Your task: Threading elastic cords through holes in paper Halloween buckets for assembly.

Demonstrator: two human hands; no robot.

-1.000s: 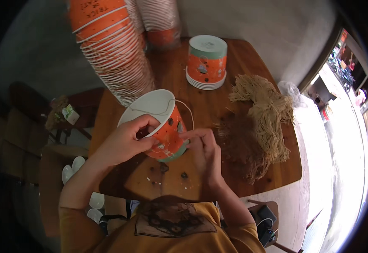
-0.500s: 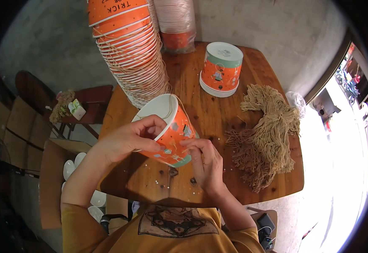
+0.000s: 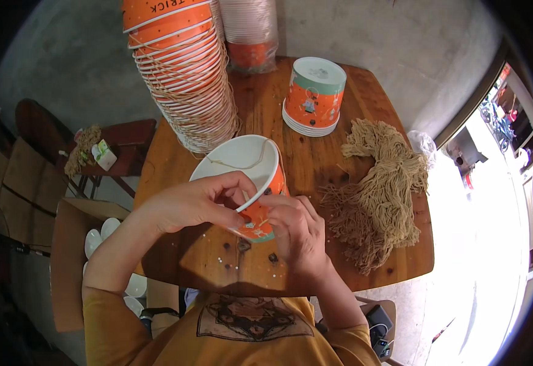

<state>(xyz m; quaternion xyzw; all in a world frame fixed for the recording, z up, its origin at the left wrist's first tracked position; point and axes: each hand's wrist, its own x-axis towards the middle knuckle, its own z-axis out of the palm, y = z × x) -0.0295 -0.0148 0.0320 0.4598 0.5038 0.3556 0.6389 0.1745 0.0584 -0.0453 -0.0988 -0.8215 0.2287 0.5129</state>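
Note:
An orange paper bucket point(image 3: 226, 152) with a white inside and a green base band is tilted in front of me. My left hand point(image 3: 208, 201) grips its near rim, fingers inside and thumb on the outer wall. A thin tan string point(image 3: 242, 166) loops inside the bucket and passes over the far right rim. My right hand point(image 3: 297, 229) is closed in a pinch against the outer wall just below the rim. What its fingertips hold is hidden.
A tall stack of strung buckets point(image 3: 184, 79) stands behind on the wooden table point(image 3: 175, 256). Farther back are upside-down buckets point(image 3: 315, 100) and plastic-wrapped ones point(image 3: 248, 36). Tan strings point(image 3: 388, 183) lie bunched at right. A carton point(image 3: 68, 262) with white pieces stands at lower left.
My right hand has risen from the bucket's lower wall to just under its rim. The bucket's opening has turned more toward me, showing more string inside. The left hand keeps its grip.

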